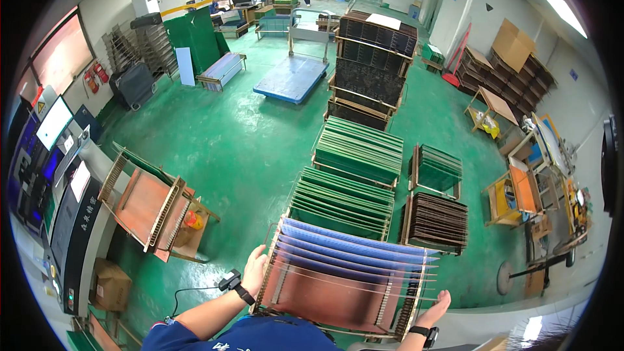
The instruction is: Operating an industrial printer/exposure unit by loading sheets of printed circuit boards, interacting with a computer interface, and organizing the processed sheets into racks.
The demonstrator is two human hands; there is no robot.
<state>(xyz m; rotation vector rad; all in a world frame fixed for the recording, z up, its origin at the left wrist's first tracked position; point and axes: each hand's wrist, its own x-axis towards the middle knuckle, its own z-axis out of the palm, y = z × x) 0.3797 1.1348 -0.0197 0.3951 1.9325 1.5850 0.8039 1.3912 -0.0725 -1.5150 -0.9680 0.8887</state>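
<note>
A wire-sided rack stands right in front of me, with a copper-brown base and comb-like slotted sides. Several thin blue panels stand upright in its far part. Nearer to me, a thin panel shows mostly as a narrow edge running across the rack. My left hand is at the rack's left side, by that panel's left end, its fingers partly hidden. At the other end, my right hand has its fingertips against the panel's right edge. Both wrists wear black straps.
Racks of green panels stand just beyond, with a rack of dark panels to their right. Farther off are a tall dark stack and a blue platform cart. An emptied-looking rack and a machine are left.
</note>
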